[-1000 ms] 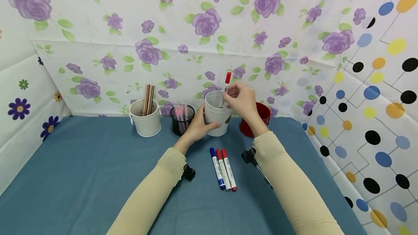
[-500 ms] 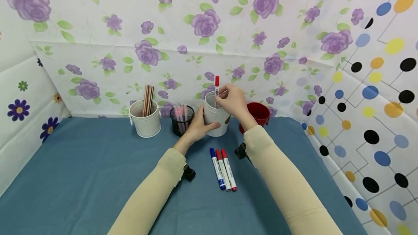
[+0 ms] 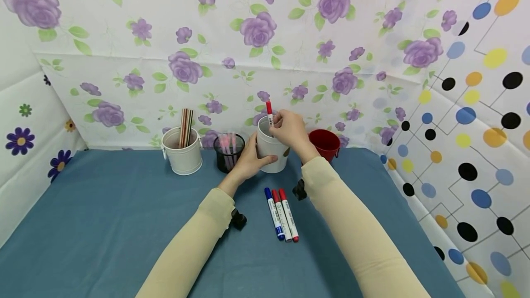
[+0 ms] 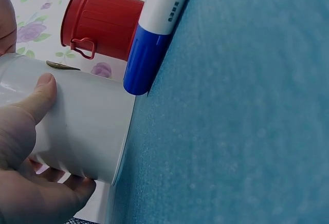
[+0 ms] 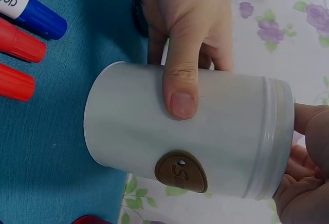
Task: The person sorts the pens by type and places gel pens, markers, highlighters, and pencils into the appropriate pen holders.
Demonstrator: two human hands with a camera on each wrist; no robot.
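In the head view my left hand (image 3: 247,161) holds the side of a white metal pot (image 3: 274,147), its thumb across the front. That thumb lies near a brown oval label (image 5: 181,171) in the right wrist view. My right hand (image 3: 291,128) is over the pot's rim and pinches a red-capped marker (image 3: 269,107). The marker stands almost upright, cap on top, its lower end inside the pot and hidden. On the cloth in front lie a blue marker (image 3: 274,214) and two red markers (image 3: 281,214) (image 3: 289,215), side by side.
Left of the pot stand a black mesh cup (image 3: 226,162) with pink pens and a white bucket (image 3: 182,157) holding striped sticks. A red bucket (image 3: 325,144) is behind my right wrist. Flowered cloth (image 3: 207,82) hangs behind the blue tablecloth (image 3: 124,220).
My right hand has moved left and slightly down with the red-capped marker, whose lower end has gone deeper into the pot. My left hand stays in place on the pot.
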